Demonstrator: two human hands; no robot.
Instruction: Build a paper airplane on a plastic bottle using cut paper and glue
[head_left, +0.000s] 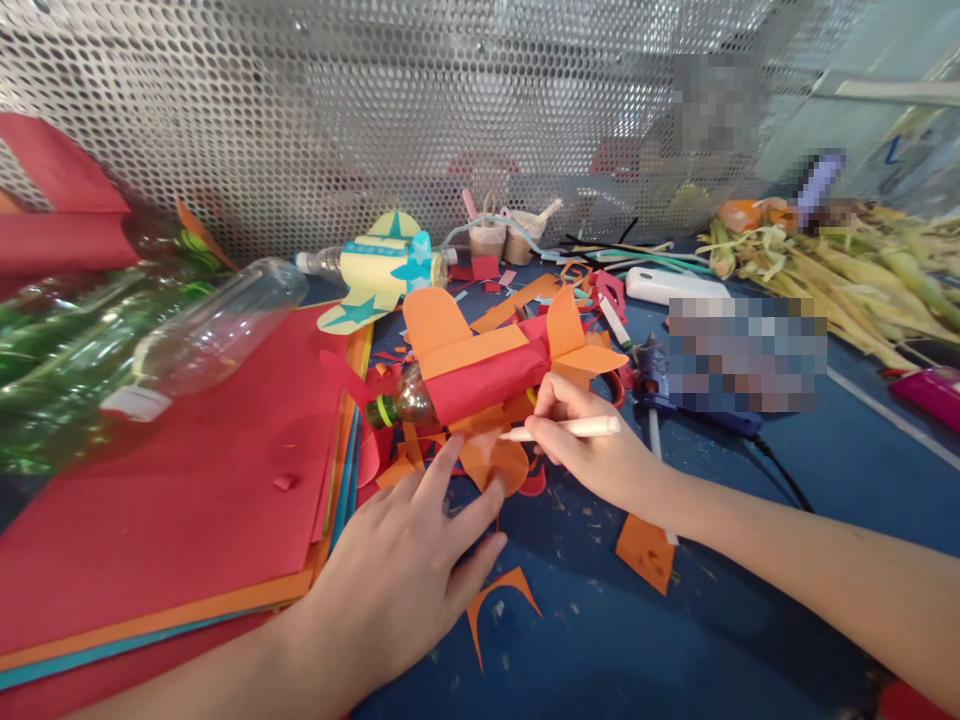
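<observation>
In the middle of the table lies a plastic bottle wrapped in red paper (491, 378), with orange paper wings and tail fins and its green-capped neck pointing left. My right hand (592, 450) is closed around a white marker (589, 427). The marker's tip meets the near orange wing (499, 465), where a pale whitish patch shows. My left hand (412, 545) is open, fingers spread, with fingertips resting at that wing's left and near edges. Orange and red paper scraps (401, 465) lie under and around the bottle.
Stacked coloured paper (187, 500) and several plastic bottles (217, 325) occupy the left. Behind stands a yellow paper-covered bottle plane (390, 268) with blue stars. A blue glue gun (652, 370), a white case (675, 285) and dried corn husks (832, 280) are to the right. Perforated metal (360, 110) rises behind.
</observation>
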